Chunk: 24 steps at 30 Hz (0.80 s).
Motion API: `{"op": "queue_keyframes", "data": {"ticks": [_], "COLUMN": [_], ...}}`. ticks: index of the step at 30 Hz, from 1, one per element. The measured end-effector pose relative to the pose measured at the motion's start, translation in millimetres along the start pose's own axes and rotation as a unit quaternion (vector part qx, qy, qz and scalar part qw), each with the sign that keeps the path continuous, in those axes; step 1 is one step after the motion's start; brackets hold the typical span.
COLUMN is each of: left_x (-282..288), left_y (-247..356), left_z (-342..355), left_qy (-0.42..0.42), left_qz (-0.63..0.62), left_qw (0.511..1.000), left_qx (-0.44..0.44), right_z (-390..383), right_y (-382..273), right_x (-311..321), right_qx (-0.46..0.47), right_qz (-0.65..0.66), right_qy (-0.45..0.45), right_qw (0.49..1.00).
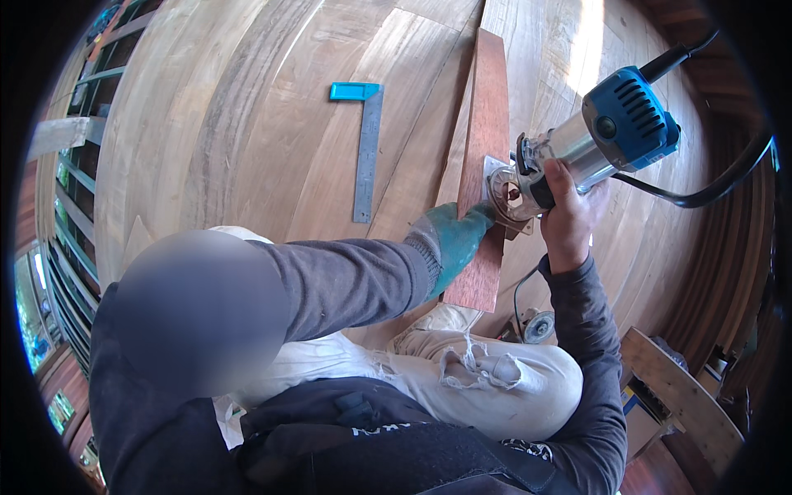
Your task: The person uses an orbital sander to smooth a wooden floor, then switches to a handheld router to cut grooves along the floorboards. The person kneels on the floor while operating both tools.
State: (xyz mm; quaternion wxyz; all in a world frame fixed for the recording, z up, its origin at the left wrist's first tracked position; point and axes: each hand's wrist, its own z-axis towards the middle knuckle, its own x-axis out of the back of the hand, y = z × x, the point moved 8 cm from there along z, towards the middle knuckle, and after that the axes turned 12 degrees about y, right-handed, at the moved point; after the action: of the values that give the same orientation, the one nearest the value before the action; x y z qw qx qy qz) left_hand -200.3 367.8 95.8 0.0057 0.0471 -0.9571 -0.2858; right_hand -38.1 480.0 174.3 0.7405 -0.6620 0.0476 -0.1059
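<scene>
My right hand (571, 213), bare, is wrapped round the metal body of a trim router (582, 153) with a blue motor cap. The router lies tilted sideways, its base plate against a long reddish-brown wooden board (487, 107). On that board, close beside the router's base, my left hand (458, 241) in a green work glove grips the wood. Its fingertips are partly hidden near the clear base. The board's near end (472, 293) rests by my bent knee. Whether the router's bit touches the wood cannot be made out.
A try square (367, 153) with a turquoise handle lies on the plank floor (272, 124) left of the board. A black power cord (701, 198) loops at the right. An angle grinder (538, 326) sits near my right knee. Stacked slats (70, 223) stand at the left.
</scene>
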Motion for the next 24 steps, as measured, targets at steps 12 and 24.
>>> {"op": "queue_keyframes", "data": {"ticks": [12,24], "left_x": [-5.3,14.6], "left_y": [1.0,-5.7], "left_z": [5.3,23.5], "left_qy": [-0.014,0.028], "left_qz": [0.002,0.147], "left_qw": [1.0,0.988], "left_qx": [0.002,-0.047], "right_z": [2.9,22.4], "right_y": [5.1,34.1], "right_x": [0.0,68.0], "right_qx": [-0.011,-0.03], "right_qz": [0.041,0.034], "right_qy": [0.005,0.087], "right_qw": [0.999,0.995]}}
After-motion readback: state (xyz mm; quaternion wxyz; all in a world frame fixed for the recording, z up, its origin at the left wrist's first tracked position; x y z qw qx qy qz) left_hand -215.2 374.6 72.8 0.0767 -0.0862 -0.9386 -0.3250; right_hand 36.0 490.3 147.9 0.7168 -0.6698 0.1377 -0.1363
